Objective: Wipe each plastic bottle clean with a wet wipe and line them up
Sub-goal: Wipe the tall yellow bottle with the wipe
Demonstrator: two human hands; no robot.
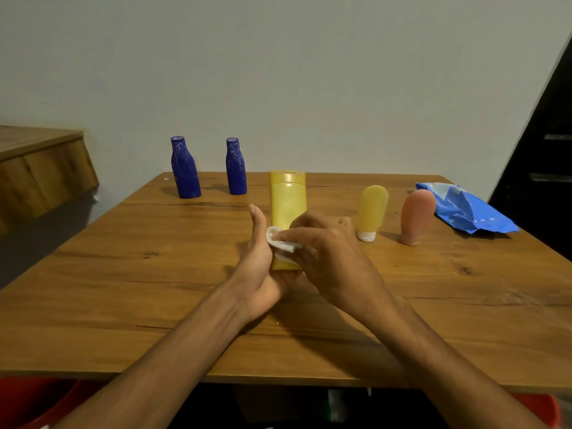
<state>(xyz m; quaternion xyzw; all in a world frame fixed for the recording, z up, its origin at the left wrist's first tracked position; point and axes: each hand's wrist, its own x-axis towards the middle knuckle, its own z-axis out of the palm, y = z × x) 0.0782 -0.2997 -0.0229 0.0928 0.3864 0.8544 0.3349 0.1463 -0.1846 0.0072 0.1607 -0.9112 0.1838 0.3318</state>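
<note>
Head view: I see a tall yellow plastic bottle (288, 205) held over the middle of the wooden desk (123, 289).
Left hand (260, 267): gripping its lower end.
Right hand (328, 252): pinching a white wet wipe (280, 239) against it.
Far edge, left: two blue plastic bottles (185, 168) (236, 167), upright.

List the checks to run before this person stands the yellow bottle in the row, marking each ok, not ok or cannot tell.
1. Left hand grips the yellow bottle by its lower end: ok.
2. Right hand pinches the wet wipe against the bottle: ok.
3. Whole bottle wiped: cannot tell; its underside is hidden.
4. Left blue bottle and right blue bottle stand upright at the back of the table: ok.
5. Yellow tube and pink tube stand on their caps, apart: ok.
</note>
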